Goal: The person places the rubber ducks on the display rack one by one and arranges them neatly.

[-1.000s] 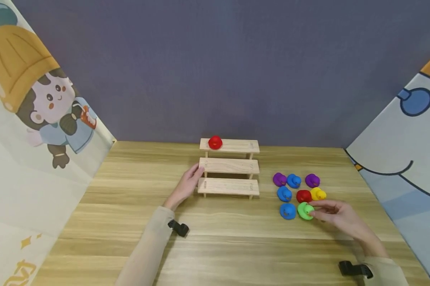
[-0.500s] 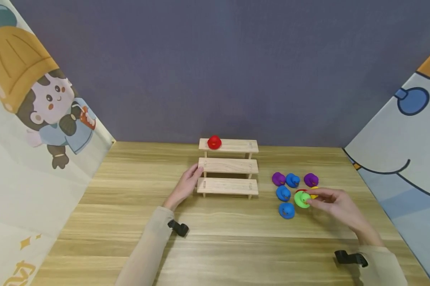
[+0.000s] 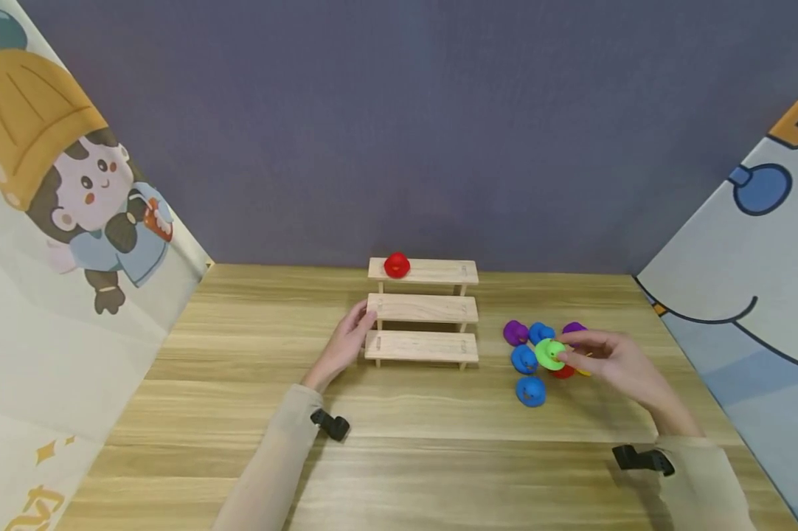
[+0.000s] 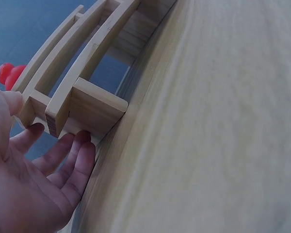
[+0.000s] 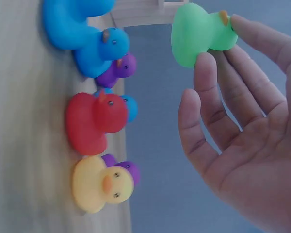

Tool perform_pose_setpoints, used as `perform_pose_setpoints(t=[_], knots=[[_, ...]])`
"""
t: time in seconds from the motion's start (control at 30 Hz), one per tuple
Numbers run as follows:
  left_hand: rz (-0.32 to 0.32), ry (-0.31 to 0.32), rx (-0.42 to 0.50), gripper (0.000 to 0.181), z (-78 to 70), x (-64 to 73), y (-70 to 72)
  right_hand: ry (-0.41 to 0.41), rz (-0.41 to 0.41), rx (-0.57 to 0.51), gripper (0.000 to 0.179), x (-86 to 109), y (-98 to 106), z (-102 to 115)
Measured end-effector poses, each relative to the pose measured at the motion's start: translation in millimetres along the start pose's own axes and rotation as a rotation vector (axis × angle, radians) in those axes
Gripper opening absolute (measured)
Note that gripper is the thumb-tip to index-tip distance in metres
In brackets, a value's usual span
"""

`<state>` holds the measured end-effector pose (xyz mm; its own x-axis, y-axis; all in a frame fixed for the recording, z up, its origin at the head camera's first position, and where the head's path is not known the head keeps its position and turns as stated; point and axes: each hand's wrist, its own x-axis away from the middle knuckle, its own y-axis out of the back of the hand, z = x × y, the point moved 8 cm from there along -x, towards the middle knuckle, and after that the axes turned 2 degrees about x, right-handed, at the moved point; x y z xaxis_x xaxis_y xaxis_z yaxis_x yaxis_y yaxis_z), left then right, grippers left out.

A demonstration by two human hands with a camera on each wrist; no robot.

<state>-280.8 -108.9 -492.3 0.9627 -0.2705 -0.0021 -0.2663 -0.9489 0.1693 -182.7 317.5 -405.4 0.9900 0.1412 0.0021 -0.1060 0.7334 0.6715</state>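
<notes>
My right hand (image 3: 614, 361) pinches a green rubber duck (image 3: 549, 354) between thumb and fingers, raised above the other ducks. In the right wrist view the green duck (image 5: 194, 36) is held by its head, clear of the table. At the left end of a three-tier wooden stand (image 3: 422, 308), my left hand (image 3: 347, 341) holds the middle tier. The left wrist view shows the left thumb against the plank and the fingers (image 4: 80, 165) bent beside the stand's end piece (image 4: 94, 107). A red rubber duck (image 3: 397, 265) sits toward the left of the top tier.
Under and around the right hand stand blue ducks (image 3: 530, 391), purple ducks (image 3: 515, 332), a red duck (image 5: 89, 124) and a yellow duck (image 5: 99, 184). A dark wall (image 3: 425, 133) rises behind the wooden table (image 3: 399, 457), with printed panels at both sides.
My right hand has lifted the green duck from the front of the group and carried it back and slightly left. My left hand stays at the stand.
</notes>
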Motion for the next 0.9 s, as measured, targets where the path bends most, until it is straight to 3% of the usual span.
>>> perform_pose_setpoints(t=[0.47, 0.9], knots=[[-0.037, -0.018, -0.017, 0.064, -3.8, -3.0, 0.7, -0.023, -0.001, 0.035, 0.04, -22.0, 0.9, 23.7], [-0.038, -0.016, -0.042, 0.063, -2.5, 0.2, 1.0, 0.01, 0.01, 0.03, 0.04, -47.6, -7.6, 43.2]])
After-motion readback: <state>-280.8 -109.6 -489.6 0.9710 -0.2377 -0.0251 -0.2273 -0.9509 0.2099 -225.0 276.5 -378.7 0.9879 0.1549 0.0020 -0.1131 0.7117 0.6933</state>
